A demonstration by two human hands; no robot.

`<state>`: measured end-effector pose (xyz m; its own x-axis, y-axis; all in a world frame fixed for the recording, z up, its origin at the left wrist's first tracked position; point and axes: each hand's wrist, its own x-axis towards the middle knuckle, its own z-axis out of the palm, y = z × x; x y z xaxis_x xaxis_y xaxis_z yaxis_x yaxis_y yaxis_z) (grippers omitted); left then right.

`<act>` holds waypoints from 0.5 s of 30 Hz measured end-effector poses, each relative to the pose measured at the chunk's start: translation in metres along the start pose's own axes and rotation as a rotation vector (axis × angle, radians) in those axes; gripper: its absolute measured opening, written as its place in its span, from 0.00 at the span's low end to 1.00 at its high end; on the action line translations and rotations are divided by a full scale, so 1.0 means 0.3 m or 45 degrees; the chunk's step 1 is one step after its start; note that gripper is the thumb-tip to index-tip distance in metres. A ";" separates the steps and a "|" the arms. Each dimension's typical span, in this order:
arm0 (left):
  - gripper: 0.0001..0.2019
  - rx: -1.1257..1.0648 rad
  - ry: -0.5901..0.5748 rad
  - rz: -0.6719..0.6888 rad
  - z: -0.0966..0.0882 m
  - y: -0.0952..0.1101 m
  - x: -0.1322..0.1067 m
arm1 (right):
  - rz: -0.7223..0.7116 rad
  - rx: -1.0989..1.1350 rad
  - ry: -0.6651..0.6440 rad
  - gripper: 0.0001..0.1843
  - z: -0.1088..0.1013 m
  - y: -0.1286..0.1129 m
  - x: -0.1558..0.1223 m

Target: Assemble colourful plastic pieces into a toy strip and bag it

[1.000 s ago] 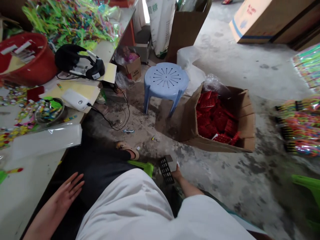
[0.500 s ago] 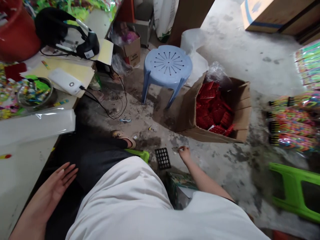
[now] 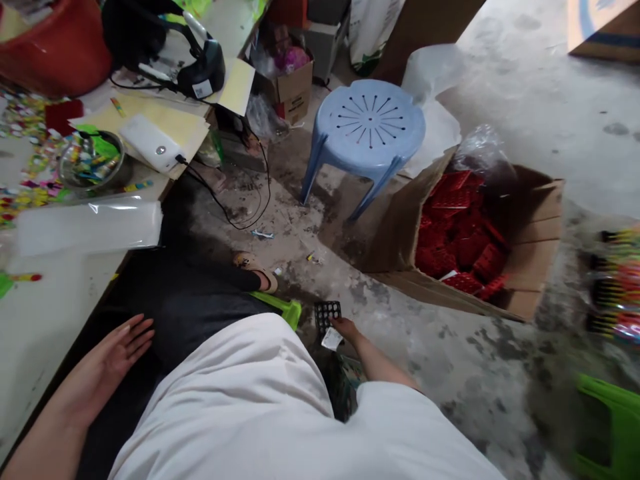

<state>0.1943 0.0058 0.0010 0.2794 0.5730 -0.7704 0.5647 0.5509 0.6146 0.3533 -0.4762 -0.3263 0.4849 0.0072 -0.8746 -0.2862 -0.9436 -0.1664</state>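
Evidently holds a small white card in the right hand, low beside the lap and above the concrete floor. Shows a narrow grip there, closed on one edge of the card, likely so as to leave most of its face uncovered. Has a black grid tray right by those same fingers, partly behind them; cannot tell from this angle between a hold on the tray and mere nearness. Carries nothing in the left hand, with a wide grip, fingers stretched and palm apparently upward, over the dark trousers and beside the desk, perhaps just for balance. Bears on that desk, near its front edge, a flat stack of clear plastic, probably for easy reach; farther back, a metal bowl, seemingly for gathering small colourful pieces, and a white power bank on yellow paper, with a black cable over the edge. Offers on the floor an open carton of red pieces, mouth upward, presumably for ready access, near a blue stool.
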 end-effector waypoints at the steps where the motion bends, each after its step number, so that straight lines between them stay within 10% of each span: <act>1: 0.12 0.002 0.029 -0.016 0.014 0.007 -0.009 | -0.023 -0.054 -0.055 0.17 0.015 -0.012 0.017; 15: 0.17 0.004 0.167 -0.098 0.010 0.037 -0.082 | -0.280 -0.387 -0.062 0.20 0.031 -0.127 0.231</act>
<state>0.1962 -0.0041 0.0263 0.1316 0.6034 -0.7865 0.5829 0.5947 0.5537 0.3902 -0.4367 -0.3847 0.4657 0.2289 -0.8548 0.0817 -0.9730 -0.2161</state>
